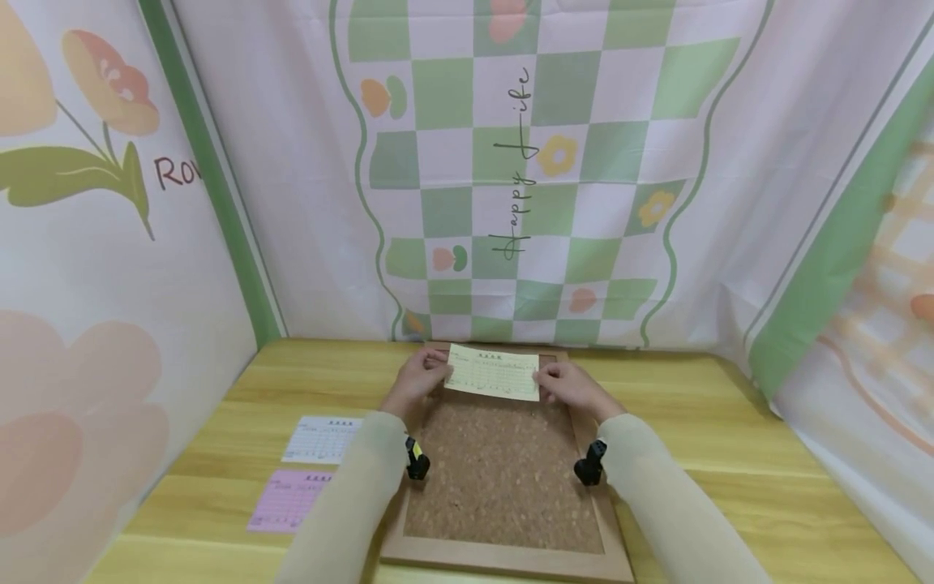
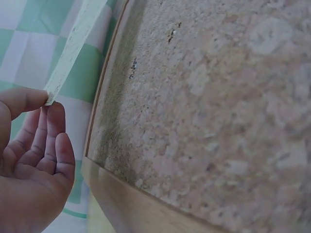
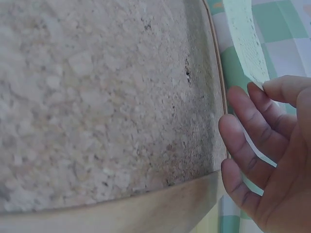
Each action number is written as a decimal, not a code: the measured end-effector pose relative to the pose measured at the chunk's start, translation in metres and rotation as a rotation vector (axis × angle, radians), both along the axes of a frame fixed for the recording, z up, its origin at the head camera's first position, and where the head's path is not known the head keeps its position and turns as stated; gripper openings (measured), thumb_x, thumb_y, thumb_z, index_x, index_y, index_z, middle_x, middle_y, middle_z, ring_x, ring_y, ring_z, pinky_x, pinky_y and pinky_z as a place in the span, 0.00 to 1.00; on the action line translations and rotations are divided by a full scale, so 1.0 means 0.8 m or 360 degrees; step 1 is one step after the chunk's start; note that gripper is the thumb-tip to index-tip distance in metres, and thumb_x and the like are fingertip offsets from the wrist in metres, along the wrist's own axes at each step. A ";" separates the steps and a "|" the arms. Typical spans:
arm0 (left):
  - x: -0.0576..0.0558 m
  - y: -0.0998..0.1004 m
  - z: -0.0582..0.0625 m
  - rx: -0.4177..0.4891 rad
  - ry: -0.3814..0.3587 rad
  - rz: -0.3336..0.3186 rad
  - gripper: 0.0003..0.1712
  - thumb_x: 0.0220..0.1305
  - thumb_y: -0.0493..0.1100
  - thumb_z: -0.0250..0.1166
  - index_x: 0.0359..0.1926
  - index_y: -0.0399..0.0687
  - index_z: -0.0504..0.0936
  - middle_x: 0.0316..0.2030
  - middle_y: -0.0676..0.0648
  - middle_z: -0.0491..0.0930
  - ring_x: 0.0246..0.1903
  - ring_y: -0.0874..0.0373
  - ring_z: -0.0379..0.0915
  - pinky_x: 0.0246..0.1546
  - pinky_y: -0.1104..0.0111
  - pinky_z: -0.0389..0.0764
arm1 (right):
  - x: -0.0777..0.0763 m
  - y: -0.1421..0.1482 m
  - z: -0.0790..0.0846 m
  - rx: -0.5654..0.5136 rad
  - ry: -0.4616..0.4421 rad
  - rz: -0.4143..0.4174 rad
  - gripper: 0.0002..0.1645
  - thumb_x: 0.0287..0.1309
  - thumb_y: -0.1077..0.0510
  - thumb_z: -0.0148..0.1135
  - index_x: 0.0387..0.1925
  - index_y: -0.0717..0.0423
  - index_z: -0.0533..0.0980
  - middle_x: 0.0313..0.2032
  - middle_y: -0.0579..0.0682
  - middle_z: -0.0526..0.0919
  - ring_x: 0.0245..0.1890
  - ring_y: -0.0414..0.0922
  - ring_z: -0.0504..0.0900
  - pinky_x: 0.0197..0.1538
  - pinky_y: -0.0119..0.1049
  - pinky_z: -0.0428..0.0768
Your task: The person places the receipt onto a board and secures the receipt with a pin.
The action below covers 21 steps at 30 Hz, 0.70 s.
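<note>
Both hands hold up a yellow printed paper form over the far end of a wood-framed cork board. My left hand pinches the paper's left edge between thumb and index finger; the left wrist view shows the pinch of the left hand at the paper's corner. On the opposite edge, my right hand pinches with thumb and index finger, its other fingers loosely bent in the right wrist view. The paper is apart from the cork and casts a shadow on it.
Left of the board, a white printed form and a pink printed form lie on the wooden table, each partly covered by the left sleeve. Behind the table hangs a green checkered curtain.
</note>
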<state>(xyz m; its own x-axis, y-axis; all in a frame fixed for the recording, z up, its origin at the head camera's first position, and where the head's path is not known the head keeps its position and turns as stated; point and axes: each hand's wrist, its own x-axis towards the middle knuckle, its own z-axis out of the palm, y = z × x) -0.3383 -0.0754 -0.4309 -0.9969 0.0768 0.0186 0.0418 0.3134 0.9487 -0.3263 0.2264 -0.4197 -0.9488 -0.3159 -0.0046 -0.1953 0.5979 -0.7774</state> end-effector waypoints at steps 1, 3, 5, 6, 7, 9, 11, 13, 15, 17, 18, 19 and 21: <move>0.000 0.001 0.000 -0.0025 0.0003 -0.0003 0.14 0.67 0.42 0.65 0.50 0.42 0.78 0.44 0.42 0.80 0.42 0.50 0.76 0.42 0.59 0.78 | 0.001 0.000 0.000 0.0001 -0.0008 -0.0013 0.20 0.76 0.52 0.51 0.34 0.64 0.77 0.34 0.58 0.81 0.35 0.54 0.82 0.43 0.49 0.80; 0.001 0.002 0.000 -0.0055 -0.0002 -0.0009 0.14 0.67 0.43 0.64 0.50 0.43 0.78 0.45 0.42 0.80 0.42 0.50 0.76 0.41 0.60 0.77 | 0.001 -0.001 0.001 0.0020 -0.0018 -0.0033 0.20 0.76 0.52 0.51 0.34 0.64 0.77 0.34 0.57 0.82 0.34 0.54 0.82 0.41 0.47 0.80; 0.002 0.003 -0.001 -0.0071 -0.0019 -0.0015 0.14 0.68 0.43 0.64 0.51 0.44 0.77 0.45 0.43 0.79 0.41 0.51 0.75 0.39 0.60 0.77 | 0.001 -0.001 0.000 0.0050 -0.0023 -0.0057 0.19 0.75 0.53 0.52 0.33 0.64 0.77 0.33 0.57 0.82 0.33 0.53 0.81 0.39 0.45 0.79; 0.002 0.004 -0.002 -0.0080 -0.0029 -0.0022 0.14 0.68 0.43 0.64 0.51 0.44 0.77 0.44 0.43 0.79 0.41 0.51 0.75 0.39 0.60 0.77 | 0.001 0.000 -0.001 0.0061 -0.0026 -0.0062 0.19 0.75 0.53 0.52 0.32 0.64 0.76 0.32 0.57 0.82 0.32 0.52 0.81 0.37 0.44 0.79; 0.003 0.005 -0.003 -0.0094 -0.0038 -0.0029 0.13 0.68 0.43 0.64 0.51 0.45 0.77 0.44 0.44 0.79 0.40 0.51 0.76 0.38 0.60 0.77 | 0.000 0.001 -0.001 0.0074 -0.0022 -0.0063 0.19 0.75 0.54 0.52 0.31 0.64 0.76 0.31 0.57 0.81 0.31 0.52 0.81 0.36 0.43 0.78; 0.003 0.006 -0.005 -0.0132 -0.0044 -0.0042 0.13 0.69 0.43 0.64 0.51 0.45 0.78 0.43 0.45 0.79 0.40 0.52 0.76 0.39 0.60 0.77 | -0.001 0.002 -0.003 0.0100 -0.0017 -0.0062 0.20 0.75 0.54 0.52 0.30 0.64 0.76 0.30 0.57 0.81 0.29 0.50 0.80 0.34 0.42 0.77; 0.002 0.008 -0.007 -0.0180 -0.0017 -0.0061 0.12 0.69 0.43 0.64 0.50 0.45 0.78 0.43 0.45 0.80 0.40 0.52 0.77 0.40 0.60 0.78 | -0.002 0.003 -0.004 0.0106 -0.0011 -0.0047 0.20 0.75 0.55 0.52 0.28 0.64 0.75 0.28 0.57 0.81 0.27 0.50 0.79 0.33 0.42 0.77; 0.002 0.009 -0.009 -0.0212 0.0002 -0.0071 0.12 0.68 0.42 0.65 0.49 0.45 0.79 0.43 0.45 0.80 0.41 0.52 0.77 0.41 0.60 0.78 | -0.002 0.004 -0.004 0.0104 -0.0013 -0.0040 0.20 0.75 0.56 0.52 0.26 0.63 0.75 0.28 0.56 0.81 0.27 0.49 0.79 0.33 0.42 0.77; 0.000 0.009 -0.011 -0.0216 0.0021 -0.0082 0.11 0.68 0.42 0.65 0.49 0.44 0.79 0.43 0.44 0.81 0.41 0.52 0.78 0.40 0.60 0.79 | -0.002 0.003 -0.004 0.0090 -0.0034 -0.0051 0.20 0.74 0.56 0.52 0.26 0.61 0.74 0.27 0.55 0.80 0.26 0.49 0.78 0.33 0.43 0.78; -0.002 0.009 -0.014 -0.0212 0.0017 -0.0088 0.11 0.67 0.42 0.66 0.48 0.44 0.79 0.43 0.44 0.81 0.41 0.52 0.78 0.39 0.61 0.79 | -0.002 0.003 -0.004 0.0079 -0.0052 -0.0065 0.19 0.74 0.56 0.52 0.25 0.61 0.73 0.27 0.54 0.80 0.26 0.48 0.77 0.34 0.43 0.78; -0.002 0.008 -0.015 -0.0209 0.0011 -0.0091 0.11 0.67 0.42 0.66 0.48 0.44 0.79 0.43 0.44 0.81 0.40 0.53 0.78 0.38 0.62 0.79 | -0.002 0.003 -0.004 0.0080 -0.0060 -0.0073 0.19 0.74 0.56 0.52 0.26 0.61 0.73 0.27 0.54 0.79 0.27 0.48 0.77 0.34 0.42 0.78; -0.003 0.008 -0.016 -0.0203 0.0004 -0.0093 0.11 0.67 0.42 0.66 0.48 0.44 0.79 0.43 0.44 0.81 0.40 0.53 0.78 0.36 0.62 0.79 | -0.002 0.003 -0.004 0.0084 -0.0068 -0.0080 0.18 0.74 0.56 0.53 0.26 0.61 0.74 0.28 0.53 0.79 0.27 0.48 0.77 0.35 0.42 0.78; -0.003 0.008 -0.016 -0.0194 -0.0011 -0.0099 0.12 0.66 0.42 0.66 0.48 0.43 0.79 0.43 0.44 0.81 0.39 0.53 0.78 0.35 0.63 0.79 | -0.003 0.003 -0.005 0.0093 -0.0082 -0.0094 0.18 0.74 0.56 0.53 0.27 0.62 0.74 0.29 0.53 0.80 0.28 0.47 0.78 0.35 0.42 0.78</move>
